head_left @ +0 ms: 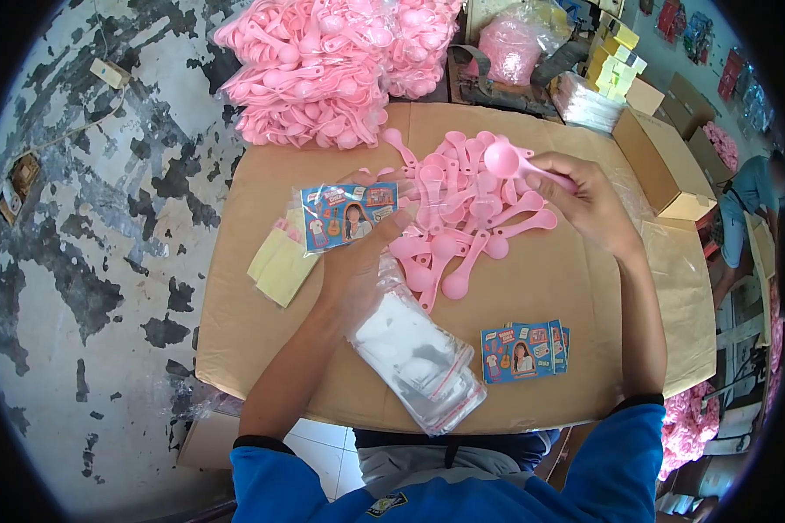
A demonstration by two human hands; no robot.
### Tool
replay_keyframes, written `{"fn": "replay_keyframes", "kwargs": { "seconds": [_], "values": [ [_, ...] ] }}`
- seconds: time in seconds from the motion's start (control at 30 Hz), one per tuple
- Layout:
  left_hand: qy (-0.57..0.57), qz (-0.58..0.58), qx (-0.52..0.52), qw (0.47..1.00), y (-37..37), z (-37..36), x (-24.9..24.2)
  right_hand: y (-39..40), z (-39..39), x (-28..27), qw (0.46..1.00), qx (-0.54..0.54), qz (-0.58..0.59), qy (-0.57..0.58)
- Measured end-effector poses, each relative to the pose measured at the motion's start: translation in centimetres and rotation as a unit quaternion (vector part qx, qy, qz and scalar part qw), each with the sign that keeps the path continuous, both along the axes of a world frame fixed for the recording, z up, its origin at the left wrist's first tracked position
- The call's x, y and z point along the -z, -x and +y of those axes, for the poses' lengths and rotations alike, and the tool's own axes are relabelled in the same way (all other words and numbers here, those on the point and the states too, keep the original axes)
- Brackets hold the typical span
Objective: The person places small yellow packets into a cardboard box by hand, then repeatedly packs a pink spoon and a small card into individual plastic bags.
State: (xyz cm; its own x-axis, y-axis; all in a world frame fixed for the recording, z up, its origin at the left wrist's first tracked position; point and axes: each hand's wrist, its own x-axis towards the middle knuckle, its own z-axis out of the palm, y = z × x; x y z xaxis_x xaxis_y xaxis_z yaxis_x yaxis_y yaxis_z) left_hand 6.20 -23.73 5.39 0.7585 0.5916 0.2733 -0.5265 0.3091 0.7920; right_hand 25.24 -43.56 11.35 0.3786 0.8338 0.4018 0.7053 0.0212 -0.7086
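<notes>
My left hand (364, 253) is closed on a clear plastic bag with a blue printed card (349, 216) in it. In my right hand (584, 196) is a pink measuring spoon (508, 162), gripped by its handle with the bowl pointing left. A loose pile of pink spoons (445, 248) lies on the table between and beyond my hands. Below my left forearm sits a stack of clear plastic bags (414, 349). To its right is a small stack of blue printed cards (519, 353). Pale yellow packets (283, 266) rest left of my left hand.
Large clear bags of pink spoons (314, 70) are heaped at the back left. An open cardboard box (667, 166) stands at the back right, near yellow boxes (615, 57). A peeling wall (87, 261) borders the left side. Another person (746, 209) is at the far right.
</notes>
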Motion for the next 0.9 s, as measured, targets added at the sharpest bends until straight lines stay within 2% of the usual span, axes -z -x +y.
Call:
{"fn": "replay_keyframes", "kwargs": {
  "seconds": [0.07,0.17,0.27,0.3,0.4,0.5,0.57,0.6,0.63,0.77,0.83,0.9],
  "values": [
    [0.017,-0.010,0.003,1.000,0.0,0.1,0.1,0.5,-0.9,-1.2,0.997,-0.007,0.000,0.080],
    [0.016,-0.014,0.027,0.999,-0.1,-0.2,0.3,2.7,-0.2,-1.0,0.995,-0.062,0.059,0.042],
    [0.062,-0.036,0.078,0.994,-0.4,-1.3,0.8,5.2,0.6,-1.7,0.995,-0.032,0.024,0.091],
    [0.087,-0.048,0.096,0.990,-0.4,-1.6,1.0,5.3,1.2,-0.6,0.996,-0.088,-0.003,0.013],
    [0.118,-0.009,0.180,0.977,0.1,-2.4,0.9,7.1,1.7,-0.2,0.993,-0.096,0.058,-0.032],
    [0.075,-0.030,0.217,0.973,-0.7,-1.7,3.6,6.8,1.5,-0.1,0.998,-0.021,0.038,-0.055],
    [0.105,0.011,0.200,0.974,-0.7,-1.5,2.1,7.0,-0.3,-2.9,0.996,0.034,0.012,-0.075],
    [0.121,0.031,0.190,0.974,-0.7,-1.4,1.5,6.3,-1.3,-3.5,0.989,0.041,-0.032,-0.142],
    [0.081,0.046,0.166,0.982,-0.8,-1.1,1.4,5.8,-1.9,-3.9,0.974,0.047,-0.076,-0.206],
    [-0.090,0.081,0.065,0.990,-1.1,-1.4,1.3,6.3,-1.3,-3.8,0.958,0.122,-0.163,-0.201],
    [-0.220,0.082,0.010,0.972,-1.2,-2.0,1.2,7.2,-1.0,-3.9,0.975,0.159,-0.136,-0.074],
    [-0.376,0.067,-0.054,0.923,-1.0,-2.6,1.2,7.7,-0.6,-3.7,0.979,0.165,-0.108,-0.043]
  ]
}}
